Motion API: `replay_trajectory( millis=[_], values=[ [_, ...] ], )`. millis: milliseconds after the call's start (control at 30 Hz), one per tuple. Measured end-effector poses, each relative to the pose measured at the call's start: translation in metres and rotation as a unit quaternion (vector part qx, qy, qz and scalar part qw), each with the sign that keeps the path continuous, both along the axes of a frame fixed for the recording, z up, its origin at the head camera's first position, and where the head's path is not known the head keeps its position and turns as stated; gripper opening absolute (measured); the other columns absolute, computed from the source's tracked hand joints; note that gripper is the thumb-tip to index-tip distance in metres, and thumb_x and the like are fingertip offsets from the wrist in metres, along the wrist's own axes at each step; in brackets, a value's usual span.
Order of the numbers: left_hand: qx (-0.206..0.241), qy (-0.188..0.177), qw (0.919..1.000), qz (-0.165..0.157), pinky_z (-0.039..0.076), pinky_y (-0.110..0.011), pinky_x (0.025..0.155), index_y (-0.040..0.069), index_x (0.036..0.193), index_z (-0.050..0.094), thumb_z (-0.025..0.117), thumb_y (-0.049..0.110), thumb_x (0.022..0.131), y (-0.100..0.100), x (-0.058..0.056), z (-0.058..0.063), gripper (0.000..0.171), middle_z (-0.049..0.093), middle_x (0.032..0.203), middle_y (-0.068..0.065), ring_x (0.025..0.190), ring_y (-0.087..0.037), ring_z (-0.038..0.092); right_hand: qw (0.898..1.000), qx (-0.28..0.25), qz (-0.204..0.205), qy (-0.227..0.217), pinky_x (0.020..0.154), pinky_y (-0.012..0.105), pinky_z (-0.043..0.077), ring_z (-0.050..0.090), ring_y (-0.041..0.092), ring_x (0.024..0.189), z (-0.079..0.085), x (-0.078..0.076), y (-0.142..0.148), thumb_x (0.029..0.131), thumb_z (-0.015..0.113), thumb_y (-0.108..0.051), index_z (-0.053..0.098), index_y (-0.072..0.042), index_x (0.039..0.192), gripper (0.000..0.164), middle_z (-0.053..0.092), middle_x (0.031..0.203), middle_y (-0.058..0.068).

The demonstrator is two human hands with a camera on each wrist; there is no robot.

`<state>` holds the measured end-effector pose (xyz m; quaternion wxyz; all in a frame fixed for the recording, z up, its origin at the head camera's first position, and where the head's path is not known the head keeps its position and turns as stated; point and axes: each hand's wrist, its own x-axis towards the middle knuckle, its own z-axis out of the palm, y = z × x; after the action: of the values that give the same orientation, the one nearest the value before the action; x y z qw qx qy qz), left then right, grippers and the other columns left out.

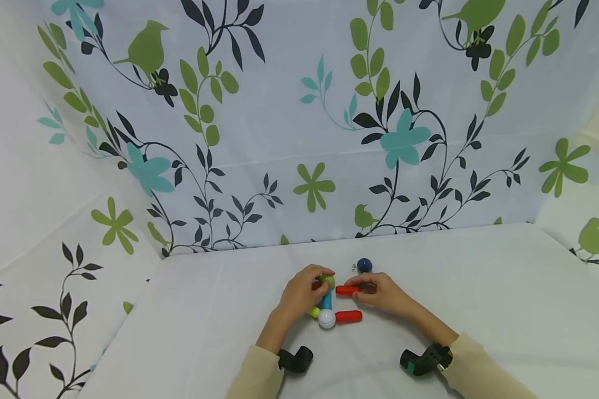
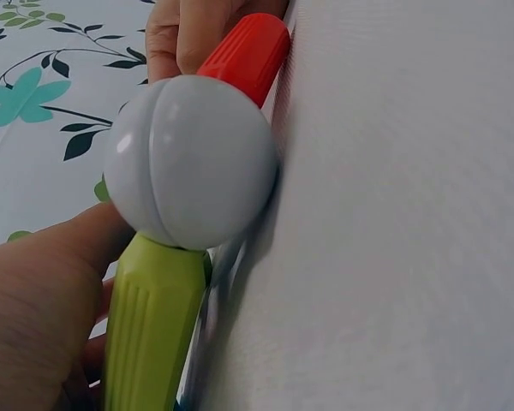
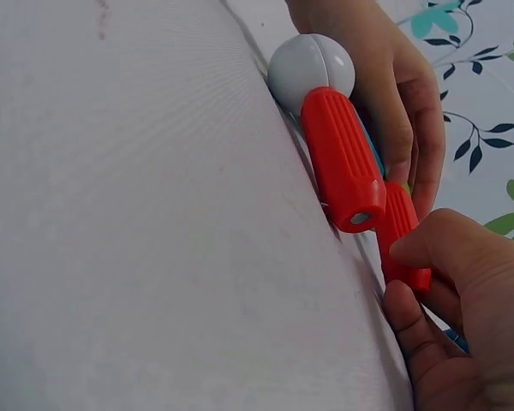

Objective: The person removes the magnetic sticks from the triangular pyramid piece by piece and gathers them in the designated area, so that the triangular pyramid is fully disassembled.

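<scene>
My left hand (image 1: 298,291) grips a green ball (image 1: 328,280) of a magnetic ball-and-rod toy, with a dark red piece (image 1: 316,285) partly hidden under its fingers. From that ball a blue rod (image 1: 326,301) runs down to a white ball (image 1: 326,318). A red rod (image 1: 350,316) extends right from the white ball, and a lime-green rod (image 2: 154,321) leaves it on the other side. My right hand (image 1: 384,293) pinches a second red rod (image 3: 397,227) between thumb and fingers, its left end close beside the green ball. A metal tip (image 3: 360,218) shows on the first red rod's free end.
Just beyond my right hand sits a dark blue ball (image 1: 364,265). Everything lies on a white-covered table (image 1: 204,332), backed by a cloth (image 1: 279,111) printed with birds and leaves. Each wrist carries a black camera mount, the left one (image 1: 297,360) near the table's front.
</scene>
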<state>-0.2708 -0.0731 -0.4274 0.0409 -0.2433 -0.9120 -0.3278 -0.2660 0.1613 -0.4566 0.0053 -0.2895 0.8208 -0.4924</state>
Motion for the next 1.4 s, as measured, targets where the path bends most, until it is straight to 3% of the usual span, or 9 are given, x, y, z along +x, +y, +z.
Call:
replay_trajectory(
  millis=[200, 533, 733, 900, 1200, 1400],
  values=[
    [-0.004, 0.004, 0.9999, -0.012, 0.052, -0.036, 0.092, 0.016, 0.121, 0.067, 0.06, 0.018, 0.097, 0.002, -0.001, 0.003, 0.025, 0.063, 0.122, -0.003, 0.104, -0.019, 0.061, 1.0, -0.008, -0.02, 0.005, 0.084, 0.02, 0.052, 0.061, 0.016, 0.096, 0.001, 0.001, 0.002, 0.086, 0.068, -0.002, 0.067, 0.0, 0.113, 0.027, 0.068, 0.11, 0.013],
    [-0.011, -0.004, 0.9999, 0.001, 0.052, -0.038, 0.092, 0.017, 0.121, 0.067, 0.061, 0.02, 0.097, -0.001, 0.002, 0.0, 0.025, 0.063, 0.122, -0.003, 0.104, -0.019, 0.061, 0.995, -0.054, -0.075, 0.026, 0.082, 0.022, 0.052, 0.058, 0.02, 0.099, 0.005, 0.002, 0.002, 0.084, 0.069, 0.003, 0.068, -0.002, 0.111, 0.028, 0.068, 0.111, 0.013],
    [-0.005, -0.015, 0.9999, 0.006, 0.051, -0.038, 0.094, 0.018, 0.122, 0.067, 0.059, 0.02, 0.097, -0.002, 0.001, 0.0, 0.026, 0.062, 0.124, -0.002, 0.104, -0.019, 0.06, 0.994, -0.058, -0.086, 0.031, 0.082, 0.02, 0.051, 0.057, 0.018, 0.097, 0.009, 0.0, 0.006, 0.084, 0.068, 0.004, 0.067, -0.001, 0.111, 0.028, 0.068, 0.108, 0.012],
    [-0.01, -0.004, 0.9999, -0.001, 0.051, -0.039, 0.093, 0.018, 0.121, 0.067, 0.06, 0.02, 0.097, -0.002, 0.0, -0.001, 0.026, 0.062, 0.123, -0.001, 0.104, -0.018, 0.06, 0.991, -0.083, -0.096, 0.036, 0.081, 0.019, 0.051, 0.057, 0.021, 0.098, 0.013, 0.0, 0.011, 0.085, 0.066, 0.005, 0.067, 0.001, 0.112, 0.027, 0.067, 0.11, 0.016],
    [-0.005, 0.004, 0.9999, -0.01, 0.05, -0.041, 0.094, 0.017, 0.121, 0.067, 0.059, 0.02, 0.097, -0.002, -0.001, -0.002, 0.025, 0.062, 0.124, -0.003, 0.105, -0.019, 0.06, 0.985, -0.136, -0.09, 0.059, 0.078, 0.015, 0.051, 0.059, 0.005, 0.093, 0.013, -0.008, 0.027, 0.085, 0.062, 0.012, 0.065, 0.009, 0.111, 0.027, 0.065, 0.109, 0.026],
    [-0.004, 0.014, 0.9998, -0.012, 0.051, -0.04, 0.092, 0.017, 0.121, 0.067, 0.059, 0.019, 0.097, -0.003, -0.002, -0.002, 0.025, 0.062, 0.122, -0.002, 0.103, -0.017, 0.06, 0.983, -0.135, -0.112, 0.056, 0.078, 0.014, 0.051, 0.06, 0.003, 0.089, 0.011, -0.011, 0.035, 0.086, 0.062, 0.011, 0.063, 0.01, 0.113, 0.027, 0.065, 0.109, 0.027]
  ],
)
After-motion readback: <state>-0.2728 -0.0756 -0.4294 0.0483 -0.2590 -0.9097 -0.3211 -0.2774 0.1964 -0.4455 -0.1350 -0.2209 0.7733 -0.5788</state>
